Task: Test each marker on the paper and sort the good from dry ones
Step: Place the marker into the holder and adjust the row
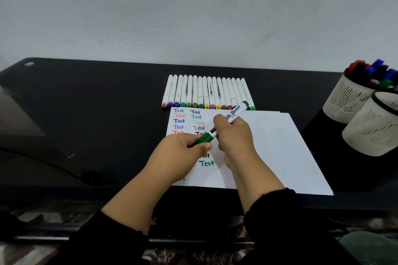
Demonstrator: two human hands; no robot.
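1. Nearest, both hands meet over the paper (269, 142) on one green whiteboard marker (224, 123). The left hand (183, 153) curls round its green cap end, and the right hand (234, 137) grips the white barrel, so the two can pull or push along the marker's length. Whether the cap is going on or coming off, I cannot tell.
2. Under the hands, the paper carries rows of "Test" in blue, red, green and black. A green one lies just below the hands, and one word is faint grey, likely a dry pen's mark.
3. Beyond the paper's far edge, a row of white markers (206, 92) lies side by side, coloured ends toward the person, probably awaiting testing.
4. Far right, two mesh cups stand touching: the far cup (346, 97) holds capped markers, and the near cup (374, 129) shows nothing inside. These are plausibly the sorting bins.
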